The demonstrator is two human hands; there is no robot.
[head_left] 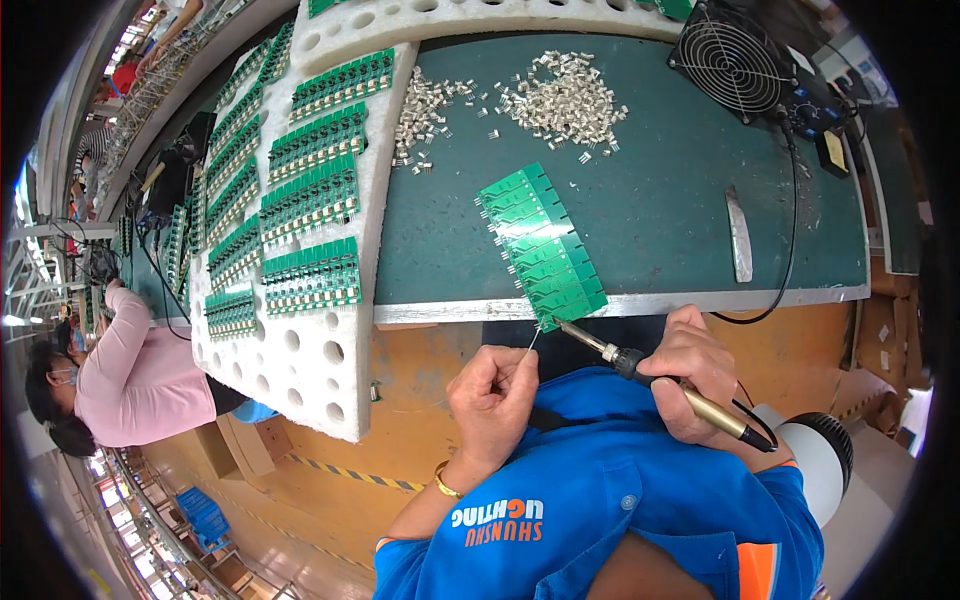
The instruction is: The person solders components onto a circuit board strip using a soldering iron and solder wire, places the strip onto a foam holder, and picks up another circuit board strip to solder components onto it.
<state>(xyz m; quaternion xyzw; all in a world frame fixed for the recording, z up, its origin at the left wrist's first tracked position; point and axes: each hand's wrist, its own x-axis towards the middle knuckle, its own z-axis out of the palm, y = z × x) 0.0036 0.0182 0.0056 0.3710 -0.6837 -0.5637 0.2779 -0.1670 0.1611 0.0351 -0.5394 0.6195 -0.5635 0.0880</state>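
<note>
Bright, even overhead light; sharp centre, fisheye-bent dark rim.

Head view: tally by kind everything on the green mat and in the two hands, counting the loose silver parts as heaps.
Strip of green circuit boards: 1
Heaps of small silver metal parts: 2
Flat grey metal blade: 1
Black fan with round grille: 1
Gold-handled soldering iron, in right hand: 1
Thin solder wire, in left hand: 1
Total: 7
</note>
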